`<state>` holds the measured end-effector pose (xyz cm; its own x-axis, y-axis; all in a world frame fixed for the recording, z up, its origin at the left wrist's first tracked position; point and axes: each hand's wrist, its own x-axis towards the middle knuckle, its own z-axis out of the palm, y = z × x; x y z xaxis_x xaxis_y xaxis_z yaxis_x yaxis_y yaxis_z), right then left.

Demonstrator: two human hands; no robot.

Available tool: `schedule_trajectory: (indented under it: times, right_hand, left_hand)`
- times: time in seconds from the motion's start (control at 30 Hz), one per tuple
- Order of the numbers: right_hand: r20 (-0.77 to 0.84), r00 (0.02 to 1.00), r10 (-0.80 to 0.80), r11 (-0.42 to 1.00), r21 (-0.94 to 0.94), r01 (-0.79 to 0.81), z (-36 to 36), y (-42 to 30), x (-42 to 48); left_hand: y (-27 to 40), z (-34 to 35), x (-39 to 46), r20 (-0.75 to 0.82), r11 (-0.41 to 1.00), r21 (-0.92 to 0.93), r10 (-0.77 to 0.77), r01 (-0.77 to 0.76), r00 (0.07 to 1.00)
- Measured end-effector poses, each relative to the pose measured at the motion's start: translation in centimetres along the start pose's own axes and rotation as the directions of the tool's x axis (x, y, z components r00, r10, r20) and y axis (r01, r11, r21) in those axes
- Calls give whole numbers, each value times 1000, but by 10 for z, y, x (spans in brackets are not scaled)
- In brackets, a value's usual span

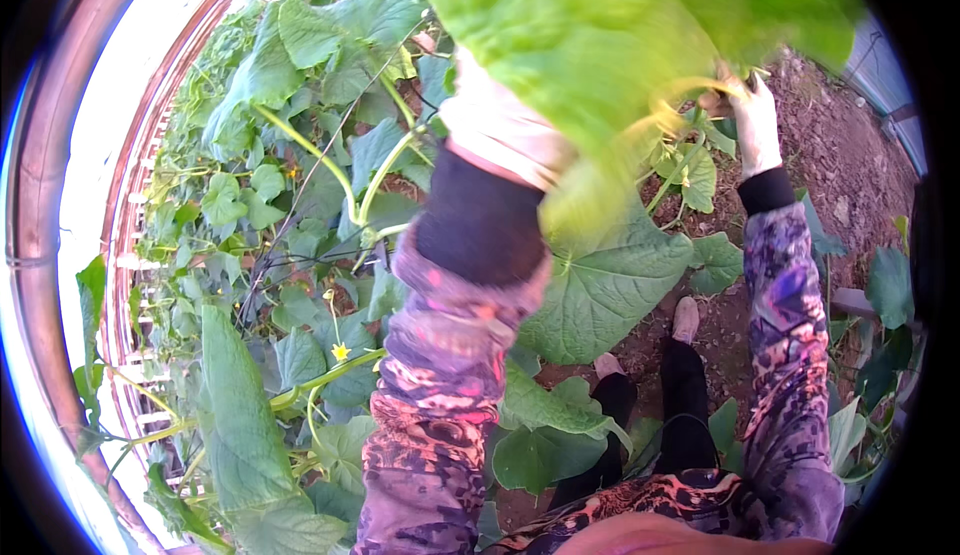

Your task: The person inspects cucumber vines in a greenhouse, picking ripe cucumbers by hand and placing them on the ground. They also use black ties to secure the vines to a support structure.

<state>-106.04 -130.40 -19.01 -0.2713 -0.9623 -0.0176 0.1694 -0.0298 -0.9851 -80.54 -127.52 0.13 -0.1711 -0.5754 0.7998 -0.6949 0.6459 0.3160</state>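
Observation:
A large, blurred green leaf [592, 37] of a cucumber-like vine fills the top of the view, close to the camera. My left hand [499, 124], in a pale glove, reaches up behind this leaf; its fingers are hidden. My right hand [750, 116], also in a pale glove, has its fingers closed around a thin vine stem [694, 131] at the leaf's right side. A blurred yellowish strand [667, 116] loops just left of the right fingers. Below the hands spreads a broad green leaf [600, 285].
Dense vines [292, 202] with a yellow flower [340, 352] cover the left side. Beyond them curves a pole [37, 217] before a bright wall. Bare soil [832, 157] lies at right. My shoes [685, 320] stand on soil among leaves. Thin dark twine [322, 154] crosses the vines.

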Motion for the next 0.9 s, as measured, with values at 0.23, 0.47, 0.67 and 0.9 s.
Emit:
schedule_trajectory:
  times: [0.23, 0.47, 0.67, 0.9]
  right_hand:
    - [10, 998, 61, 997, 40, -61, 10, 24, -1]
    - [-30, 999, 42, 997, -69, -44, 51, 82, 1]
    - [53, 984, 168, 985, 21, -169, 41, 107, 11]
    - [77, 981, 178, 977, 104, -185, 32, 98, 4]
  left_hand:
    - [9, 39, -83, 492, 982, 181, -138, 54, 860]
    - [86, 49, -103, 601, 910, 414, -301, 34, 740]
    - [112, 53, -104, 508, 976, -62, -150, 210, 848]
    - [-30, 123, -119, 471, 607, -64, -682, 792, 560]
